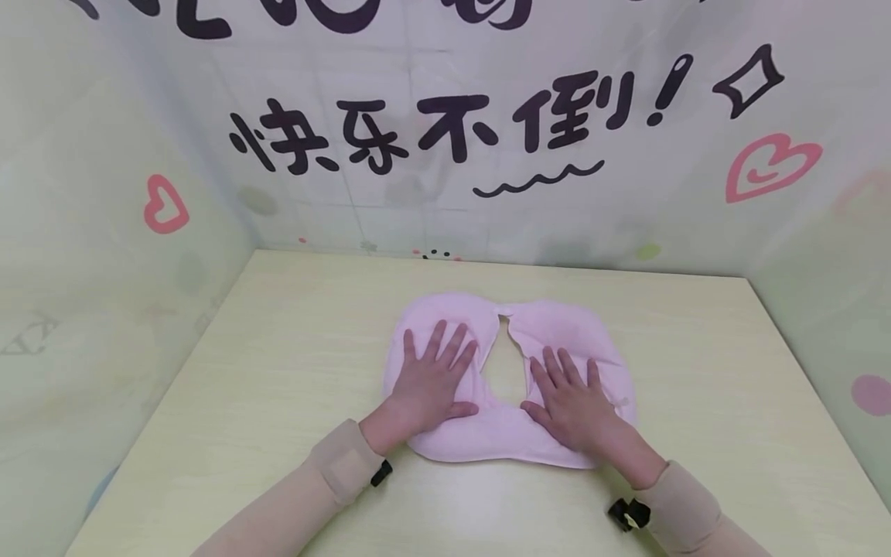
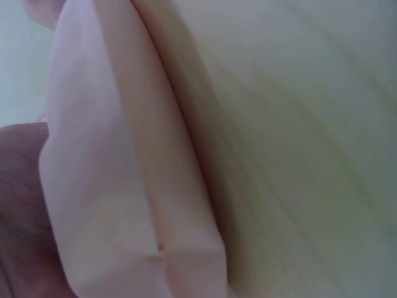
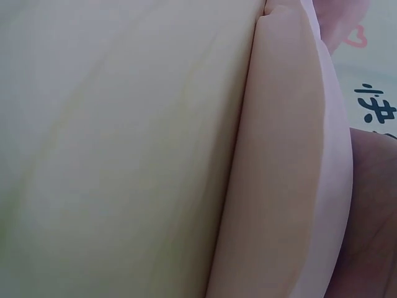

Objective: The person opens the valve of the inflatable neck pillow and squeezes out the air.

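Observation:
A pink U-shaped neck pillow (image 1: 497, 437) lies on the table, its two rounded ends meeting at the far side around a gap in the middle. On its left half rests my left hand (image 1: 428, 385), palm down with the fingers spread. My right hand (image 1: 576, 404) lies flat on the right half, fingers straight and pointing away. A small pale tag (image 1: 622, 402) shows at the pillow's right, beside that hand. Both wrist views show the pillow's padded side, the left wrist view (image 2: 93, 155) and the right wrist view (image 3: 279, 155) alike, with part of each hand behind it.
The pale wooden table (image 1: 292, 333) extends around the pillow on every side. A printed white sheet (image 1: 390, 201) with black lettering and pink hearts stands behind it, and similar sheets close off the left and right sides.

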Tool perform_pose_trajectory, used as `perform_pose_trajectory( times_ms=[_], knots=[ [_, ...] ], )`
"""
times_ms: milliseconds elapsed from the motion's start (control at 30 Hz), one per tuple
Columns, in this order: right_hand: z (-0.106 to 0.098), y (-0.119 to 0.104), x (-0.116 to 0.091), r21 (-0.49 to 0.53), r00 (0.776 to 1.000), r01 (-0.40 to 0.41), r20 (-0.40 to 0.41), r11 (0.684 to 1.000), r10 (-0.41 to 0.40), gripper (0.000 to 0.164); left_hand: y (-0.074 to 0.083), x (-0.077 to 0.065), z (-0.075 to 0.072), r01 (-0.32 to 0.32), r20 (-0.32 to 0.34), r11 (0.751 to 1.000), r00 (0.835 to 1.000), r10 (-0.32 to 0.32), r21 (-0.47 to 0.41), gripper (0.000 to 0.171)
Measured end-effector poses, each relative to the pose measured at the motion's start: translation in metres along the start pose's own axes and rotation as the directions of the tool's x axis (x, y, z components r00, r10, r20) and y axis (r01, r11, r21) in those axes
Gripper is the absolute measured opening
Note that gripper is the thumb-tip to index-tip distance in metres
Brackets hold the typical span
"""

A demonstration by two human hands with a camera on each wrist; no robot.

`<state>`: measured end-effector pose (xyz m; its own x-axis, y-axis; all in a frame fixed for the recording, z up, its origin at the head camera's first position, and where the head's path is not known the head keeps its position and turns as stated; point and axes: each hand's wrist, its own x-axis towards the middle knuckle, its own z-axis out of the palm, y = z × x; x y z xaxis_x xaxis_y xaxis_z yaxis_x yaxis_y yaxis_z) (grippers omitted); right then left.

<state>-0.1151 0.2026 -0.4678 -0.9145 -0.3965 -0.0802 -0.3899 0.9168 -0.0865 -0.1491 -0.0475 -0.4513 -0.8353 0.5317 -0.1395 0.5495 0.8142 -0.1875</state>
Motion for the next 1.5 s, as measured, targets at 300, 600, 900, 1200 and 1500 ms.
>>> perform_pose_trajectory(
  times_ms=[300,600,900,1200,1500],
  knots=[
    [-0.002,-0.001,-0.002,0.010,1.000,-0.004,-0.016,1.000,0.004,0.071,0.000,0.000,-0.002,0.000,-0.007,0.999,1.000,0.000,-0.035,0.094],
    [-0.044,0.008,0.023,0.003,0.989,-0.001,-0.150,1.000,0.002,0.072,-0.024,0.018,-0.030,0.027,-0.135,0.968,0.989,-0.063,-0.251,0.080],
    [-0.046,0.021,0.068,0.075,0.998,-0.054,0.020,0.996,0.053,0.071,-0.039,0.057,-0.031,-0.021,-0.030,0.948,0.999,0.012,-0.318,0.068],
    [-0.019,0.028,0.069,0.081,0.993,-0.072,0.096,0.994,0.064,0.068,-0.039,0.063,-0.014,0.019,0.125,0.943,0.992,0.024,-0.332,0.075],
    [-0.010,0.032,0.071,0.107,0.993,-0.056,0.110,0.993,0.044,0.072,-0.040,0.070,-0.010,0.026,0.154,0.931,0.987,0.033,-0.364,0.073]
  ],
)
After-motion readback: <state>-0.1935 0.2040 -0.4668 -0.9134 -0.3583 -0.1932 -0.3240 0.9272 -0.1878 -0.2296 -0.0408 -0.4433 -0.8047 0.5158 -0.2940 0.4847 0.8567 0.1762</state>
